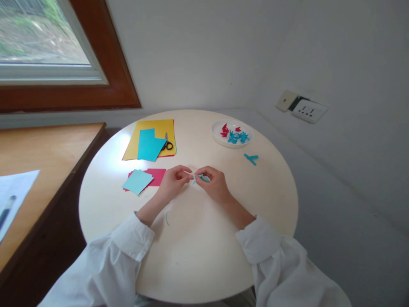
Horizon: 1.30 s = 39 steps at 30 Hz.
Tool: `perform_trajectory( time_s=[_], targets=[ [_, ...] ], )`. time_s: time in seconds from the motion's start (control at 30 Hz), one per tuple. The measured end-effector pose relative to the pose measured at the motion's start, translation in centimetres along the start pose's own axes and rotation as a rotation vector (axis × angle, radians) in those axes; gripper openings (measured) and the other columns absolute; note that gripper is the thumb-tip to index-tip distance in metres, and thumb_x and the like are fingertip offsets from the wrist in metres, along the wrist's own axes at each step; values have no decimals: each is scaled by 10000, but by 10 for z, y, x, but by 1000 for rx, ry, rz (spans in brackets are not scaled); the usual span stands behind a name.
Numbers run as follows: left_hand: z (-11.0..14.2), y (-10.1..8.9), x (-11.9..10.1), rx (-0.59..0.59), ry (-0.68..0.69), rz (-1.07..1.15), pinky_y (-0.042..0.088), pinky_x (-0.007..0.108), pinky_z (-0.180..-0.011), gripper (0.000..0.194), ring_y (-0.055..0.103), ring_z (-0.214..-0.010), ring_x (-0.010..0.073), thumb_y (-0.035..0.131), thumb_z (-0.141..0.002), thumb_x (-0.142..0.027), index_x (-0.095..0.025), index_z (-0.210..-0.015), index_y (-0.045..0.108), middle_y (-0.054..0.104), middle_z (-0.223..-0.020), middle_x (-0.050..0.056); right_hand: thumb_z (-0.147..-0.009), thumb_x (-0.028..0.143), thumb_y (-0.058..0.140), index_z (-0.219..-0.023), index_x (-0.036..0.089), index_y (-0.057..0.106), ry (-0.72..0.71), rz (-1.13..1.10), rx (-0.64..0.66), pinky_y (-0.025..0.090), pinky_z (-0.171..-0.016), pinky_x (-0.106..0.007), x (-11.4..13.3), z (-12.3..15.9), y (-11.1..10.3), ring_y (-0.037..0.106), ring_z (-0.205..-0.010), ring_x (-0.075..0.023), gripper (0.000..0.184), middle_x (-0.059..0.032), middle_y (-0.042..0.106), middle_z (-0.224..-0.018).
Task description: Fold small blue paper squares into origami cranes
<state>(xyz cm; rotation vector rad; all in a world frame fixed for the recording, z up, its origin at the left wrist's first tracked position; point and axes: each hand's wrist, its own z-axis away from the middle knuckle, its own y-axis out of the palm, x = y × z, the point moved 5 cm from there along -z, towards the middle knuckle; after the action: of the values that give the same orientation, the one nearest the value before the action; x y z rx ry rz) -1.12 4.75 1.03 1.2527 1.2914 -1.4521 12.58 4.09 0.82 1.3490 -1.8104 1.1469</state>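
Note:
Over the middle of the round table, a small light-blue folded paper (204, 178) is between my two hands. My right hand (213, 182) pinches it, with thumb and fingers closed around it and part of it covered. From the other side, my left hand (175, 181) has thumb and forefinger closed at the paper's left tip; the exact contact is too small to make out. Just left of that hand lie light-blue paper squares (138, 182) on top of pinkish-red paper (157, 176). A thin curled paper strip (167, 218) rests near my left wrist.
At the back right, a white dish (232, 145) holds small red and blue folded paper pieces. Blue strips (251, 159) lie before it. Yellow sheets (131, 149), blue paper (146, 145) and black-handled scissors (168, 146) are at the back left. A wooden desk (64, 145) stands left.

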Motion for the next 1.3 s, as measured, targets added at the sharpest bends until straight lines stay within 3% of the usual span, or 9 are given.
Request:
perform_trajectory(
  time_s=[0.27,0.57,0.8,1.03,1.3],
  targets=[
    [4,4,0,66,-78,112,404,234,-522,294,596,-605,148,674,-597,-298,-140,-826,579,657,-647,34,-669,203,603,-678,173,598,-23,3,2,462,-609,-251,-1,0,-1,590,-636,-139,31,-21,642,-683],
    [2,2,2,16,-37,80,379,222,-468,254,563,-512,125,679,-601,-335,-138,-734,588,616,-553,8,-680,202,598,-691,170,600,-16,-30,7,471,-619,-259,-1,0,1,597,-648,-145,34,-32,646,-697],
    [4,5,0,51,-70,129,407,231,-509,278,621,-618,162,685,-592,-283,-144,-805,574,678,-656,43,-684,211,604,-694,180,594,-32,-28,15,474,-614,-259,-2,0,2,603,-652,-146,34,-22,644,-702],
    [-3,-1,10,-37,29,101,399,230,-505,244,573,-530,127,673,-621,-304,-158,-777,558,621,-551,-6,-693,157,595,-677,191,585,-170,82,-43,471,-725,-300,6,-2,-2,588,-781,-160,38,-44,599,-800],
    [0,0,4,-41,6,98,394,225,-501,271,560,-543,123,690,-592,-330,-154,-736,543,604,-566,-4,-727,152,580,-705,192,594,-181,128,-11,461,-652,-274,5,-2,-1,556,-719,-144,48,-23,554,-741]
  ],
)
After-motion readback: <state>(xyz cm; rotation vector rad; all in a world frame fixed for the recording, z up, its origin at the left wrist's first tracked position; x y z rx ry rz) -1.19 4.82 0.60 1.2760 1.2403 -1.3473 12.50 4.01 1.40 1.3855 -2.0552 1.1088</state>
